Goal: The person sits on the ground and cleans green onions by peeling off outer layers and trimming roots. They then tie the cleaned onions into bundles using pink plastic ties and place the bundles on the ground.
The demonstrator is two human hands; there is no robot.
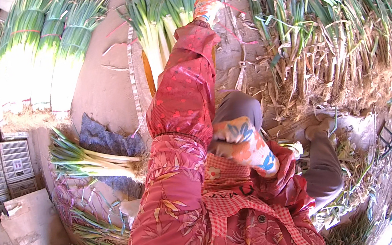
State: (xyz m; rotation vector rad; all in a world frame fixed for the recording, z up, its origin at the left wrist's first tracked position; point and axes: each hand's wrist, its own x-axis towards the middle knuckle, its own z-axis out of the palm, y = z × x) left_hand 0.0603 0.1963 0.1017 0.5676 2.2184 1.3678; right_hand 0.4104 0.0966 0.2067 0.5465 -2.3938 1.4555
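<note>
My left arm, in a red heart-print sleeve cover, stretches far forward. At its end my left hand (pixel 206 9), in a floral glove, lies against the right side of a group of leeks (pixel 153 32); its fingers are mostly hidden. A yellow-orange edge (pixel 148 72) shows beside the white leek stalks. Pink string (pixel 240 39) trails on the ground right of that hand. My right hand (pixel 235 135), in a matching floral glove, is bent in close before my knee (pixel 240 105). Its blurred fingers point left behind my left sleeve, and whatever they may hold cannot be seen.
Tied leek bundles (pixel 41 58) lie at the far left. Untrimmed leeks with dry leaves and roots (pixel 322 39) cover the right. Loose leeks (pixel 101 158) rest by a dark cloth (pixel 104 134). Plastic crates (pixel 15 160) stand stacked at left. Leaf scraps (pixel 346 183) litter the right.
</note>
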